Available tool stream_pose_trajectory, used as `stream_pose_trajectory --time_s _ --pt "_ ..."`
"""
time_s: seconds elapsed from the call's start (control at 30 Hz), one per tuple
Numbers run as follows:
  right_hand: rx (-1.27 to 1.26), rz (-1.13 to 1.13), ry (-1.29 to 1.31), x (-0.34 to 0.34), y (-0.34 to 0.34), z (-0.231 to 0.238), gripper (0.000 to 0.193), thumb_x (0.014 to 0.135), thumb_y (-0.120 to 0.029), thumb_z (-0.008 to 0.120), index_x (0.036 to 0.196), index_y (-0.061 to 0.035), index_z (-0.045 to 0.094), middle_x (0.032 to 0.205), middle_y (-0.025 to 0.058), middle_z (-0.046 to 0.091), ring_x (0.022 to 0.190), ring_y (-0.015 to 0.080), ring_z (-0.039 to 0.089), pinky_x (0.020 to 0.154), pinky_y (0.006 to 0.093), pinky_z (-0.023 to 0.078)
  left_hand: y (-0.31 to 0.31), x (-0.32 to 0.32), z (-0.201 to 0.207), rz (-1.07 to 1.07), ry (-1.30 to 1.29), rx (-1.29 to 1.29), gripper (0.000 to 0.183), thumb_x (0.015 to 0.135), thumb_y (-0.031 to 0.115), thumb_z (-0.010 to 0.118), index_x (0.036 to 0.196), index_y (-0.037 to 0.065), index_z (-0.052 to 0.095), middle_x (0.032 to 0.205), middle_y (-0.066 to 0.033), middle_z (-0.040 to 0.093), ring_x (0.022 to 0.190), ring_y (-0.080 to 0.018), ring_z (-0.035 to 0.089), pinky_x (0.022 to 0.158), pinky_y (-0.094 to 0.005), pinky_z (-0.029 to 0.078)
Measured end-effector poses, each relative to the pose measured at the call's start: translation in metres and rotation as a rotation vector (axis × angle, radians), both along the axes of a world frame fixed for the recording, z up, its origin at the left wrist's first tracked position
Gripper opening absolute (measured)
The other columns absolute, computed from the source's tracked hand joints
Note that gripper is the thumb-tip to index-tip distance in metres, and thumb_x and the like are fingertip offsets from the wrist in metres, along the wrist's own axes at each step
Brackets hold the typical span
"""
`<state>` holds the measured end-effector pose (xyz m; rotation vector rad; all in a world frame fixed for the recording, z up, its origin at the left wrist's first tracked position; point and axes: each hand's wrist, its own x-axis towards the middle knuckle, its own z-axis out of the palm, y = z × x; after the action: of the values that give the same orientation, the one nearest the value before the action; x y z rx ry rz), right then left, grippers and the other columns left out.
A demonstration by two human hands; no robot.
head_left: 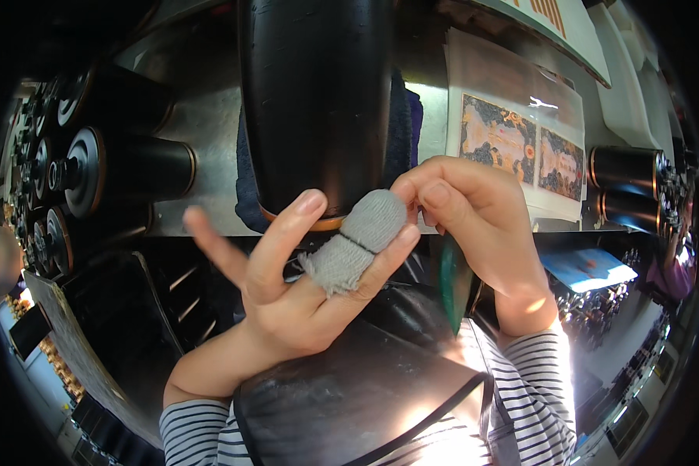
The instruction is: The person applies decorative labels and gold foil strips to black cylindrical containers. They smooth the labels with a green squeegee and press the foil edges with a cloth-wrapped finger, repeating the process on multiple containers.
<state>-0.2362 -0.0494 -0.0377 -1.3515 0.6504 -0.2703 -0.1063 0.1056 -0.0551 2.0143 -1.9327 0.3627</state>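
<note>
My left hand (pixel 295 303) is raised in front of the apron with its fingers spread. A grey knitted finger cover (pixel 361 233) with a dark band around it and a frayed lower edge is on one of its middle fingers. My right hand (pixel 474 217) is closed, thumb and fingers bunched at the tip of the cover. What they pinch is hidden. A green, pointed, blade-like piece (pixel 452 287) hangs below the right hand; its upper end is out of sight. Just beyond my hands a large black cylinder (pixel 318 101) with an orange-gold rim lies on a dark blue cloth (pixel 248 186).
Several black lidded canisters (pixel 120 171) lie on the left; two more black canisters (pixel 629 179) are at the right. Printed pattern sheets in a clear sleeve (pixel 516 140) rest on the metal table (pixel 210 116). A blue sheet (pixel 586 268) is at the lower right.
</note>
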Motion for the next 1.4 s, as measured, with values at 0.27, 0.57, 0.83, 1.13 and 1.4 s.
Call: stream_pose_trajectory --time_s 0.27,0.57,0.83,1.13,1.4 --pt "-0.217 0.039 0.005 0.007 0.004 -0.002 0.014 0.078 -0.009 0.075 0.080 -0.0014 0.064 0.070 -0.0006 0.061 0.062 0.0053 0.050 0.057 0.0191 0.040 -0.003 0.036 -0.020 0.179 0.587 -0.045 0.073 0.084 0.026 0.068 0.138 -0.010 0.035 0.143 -0.0235 0.039 0.129 -0.0348 0.045 0.111 -0.0540 0.019" --pt "-0.256 0.089 -0.003 0.006 0.004 -0.003 0.011 0.080 -0.005 0.072 0.083 -0.0003 0.063 0.077 0.0006 0.062 0.069 0.0047 0.054 0.061 0.0184 0.042 0.030 0.003 -0.011 0.068 0.294 0.032 0.040 0.085 0.014 0.066 0.124 0.021 0.062 0.126 -0.0064 0.056 0.132 -0.0300 0.037 0.105 -0.0712 -0.006" --pt "-0.111 -0.176 0.027 -0.018 0.002 -0.013 0.006 0.090 -0.004 0.060 0.092 0.0008 0.060 0.082 0.0011 0.060 0.069 0.0047 0.057 0.063 0.0182 0.045 -0.003 0.001 0.000 -0.073 -0.005 0.031 0.038 0.077 0.016 0.076 0.113 0.026 0.068 0.120 -0.0095 0.056 0.126 -0.0285 0.036 0.112 -0.0579 -0.004" --pt "-1.212 -0.027 -0.176 -0.019 0.023 -0.048 0.057 0.065 -0.005 0.065 0.122 -0.0016 0.061 0.058 -0.0003 0.038 0.052 0.0129 0.043 0.039 0.0242 0.034 -0.031 0.028 0.011 0.035 1.038 0.012 0.116 0.064 0.012 0.085 0.150 0.001 0.008 0.156 -0.0159 0.015 0.130 -0.0299 0.041 0.108 -0.0377 0.035" --pt "-1.248 0.032 -0.177 -0.017 0.022 -0.040 0.059 0.064 -0.004 0.064 0.123 0.0000 0.061 0.058 -0.0019 0.039 0.053 0.0107 0.042 0.037 0.0220 0.033 -0.034 0.018 0.023 0.037 1.386 -0.005 0.091 0.084 0.003 0.062 0.150 0.001 -0.001 0.157 -0.0152 0.003 0.142 -0.0271 0.019 0.114 -0.0393 0.023"
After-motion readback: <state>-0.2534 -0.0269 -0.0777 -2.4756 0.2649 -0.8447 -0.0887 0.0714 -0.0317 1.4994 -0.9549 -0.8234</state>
